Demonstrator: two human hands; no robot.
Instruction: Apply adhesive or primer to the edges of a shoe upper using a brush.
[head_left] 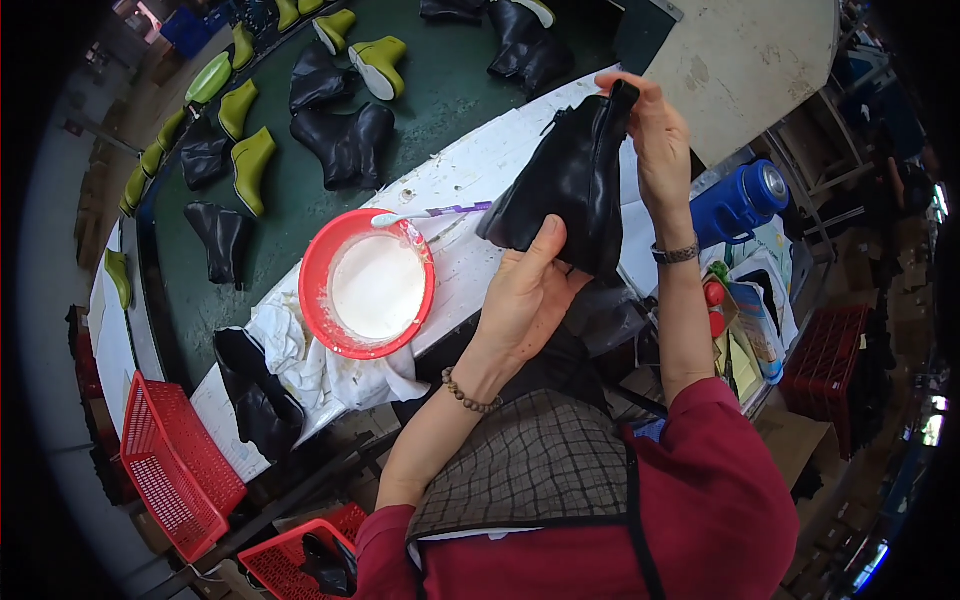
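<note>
A black leather ankle boot upper [560, 185] is held up between my two hands above the white work surface. My left hand [530, 300] grips its lower side, the thumb pressed on the leather. At the top, my right hand [655, 135] pinches the boot near its pull loop, fingers bent over the edge. Just left of the boot, a toothbrush [440, 212] with a purple and white handle lies across the rim of a red bowl [310, 290]. White paste [378, 288] fills the bowl. A crumpled white cloth [345, 375] is bunched beside it.
Across the green table [450, 110] lie several black boots [345, 145] and yellow-green shoe lasts [252, 170]. A black boot [255, 395] rests near the cloth. Red baskets [175, 470] stand at lower left. A blue flask [735, 205] is by my right wrist.
</note>
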